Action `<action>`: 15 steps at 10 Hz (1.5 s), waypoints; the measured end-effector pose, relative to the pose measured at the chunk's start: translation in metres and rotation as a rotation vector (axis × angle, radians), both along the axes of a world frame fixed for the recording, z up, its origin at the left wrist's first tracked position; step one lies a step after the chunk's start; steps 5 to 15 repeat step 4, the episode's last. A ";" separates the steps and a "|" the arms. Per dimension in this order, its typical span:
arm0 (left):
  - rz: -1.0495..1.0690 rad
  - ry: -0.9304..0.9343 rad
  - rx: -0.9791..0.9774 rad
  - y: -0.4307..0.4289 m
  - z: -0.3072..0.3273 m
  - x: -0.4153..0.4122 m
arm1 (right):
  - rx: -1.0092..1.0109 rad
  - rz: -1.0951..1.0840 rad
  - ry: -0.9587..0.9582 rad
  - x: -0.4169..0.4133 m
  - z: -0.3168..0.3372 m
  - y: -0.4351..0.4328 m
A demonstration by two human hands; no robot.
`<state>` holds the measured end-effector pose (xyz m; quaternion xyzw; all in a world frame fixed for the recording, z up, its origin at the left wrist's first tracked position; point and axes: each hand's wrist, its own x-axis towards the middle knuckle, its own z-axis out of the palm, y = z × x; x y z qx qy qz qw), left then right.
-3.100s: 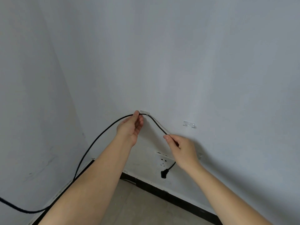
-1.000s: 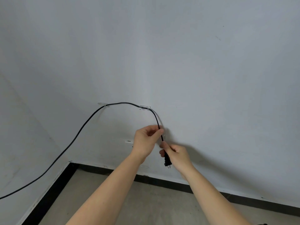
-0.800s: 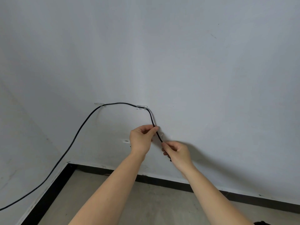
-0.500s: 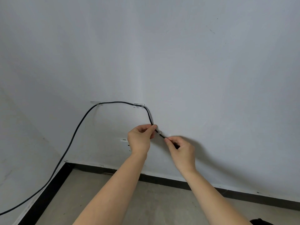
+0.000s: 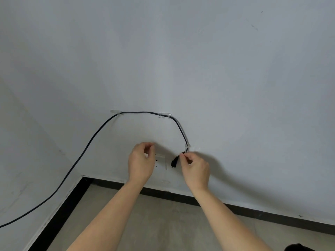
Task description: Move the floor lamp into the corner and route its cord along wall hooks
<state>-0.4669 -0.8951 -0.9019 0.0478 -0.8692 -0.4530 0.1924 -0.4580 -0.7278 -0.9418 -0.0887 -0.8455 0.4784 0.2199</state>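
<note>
A black lamp cord (image 5: pixel 90 140) rises from the lower left and runs along the white wall through a clear hook (image 5: pixel 116 112), a second clear hook (image 5: pixel 165 115) and a third, lower hook (image 5: pixel 186 146). Its black plug (image 5: pixel 174 161) hangs just below that third hook. My right hand (image 5: pixel 195 169) pinches the cord right behind the plug. My left hand (image 5: pixel 141 163) hovers in front of the white wall socket (image 5: pixel 161 161), fingers loosely curled, holding nothing. The lamp itself is out of view.
A black baseboard (image 5: pixel 253 213) runs along the foot of both walls, meeting at the corner (image 5: pixel 83 176) on the left. The floor (image 5: pixel 163 223) is beige tile. A dark object (image 5: pixel 299 248) shows at the bottom right edge.
My left hand has let go of the cord and dropped to the left. The cord now sits in the third hook, and the plug hangs free from my right fingers.
</note>
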 end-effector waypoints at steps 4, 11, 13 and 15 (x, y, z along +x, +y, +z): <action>-0.315 -0.236 -0.892 -0.006 -0.048 0.018 | 0.352 0.349 -0.242 0.025 -0.002 0.038; -0.315 -0.236 -0.892 -0.006 -0.048 0.018 | 0.352 0.349 -0.242 0.025 -0.002 0.038; -0.315 -0.236 -0.892 -0.006 -0.048 0.018 | 0.352 0.349 -0.242 0.025 -0.002 0.038; -0.315 -0.236 -0.892 -0.006 -0.048 0.018 | 0.352 0.349 -0.242 0.025 -0.002 0.038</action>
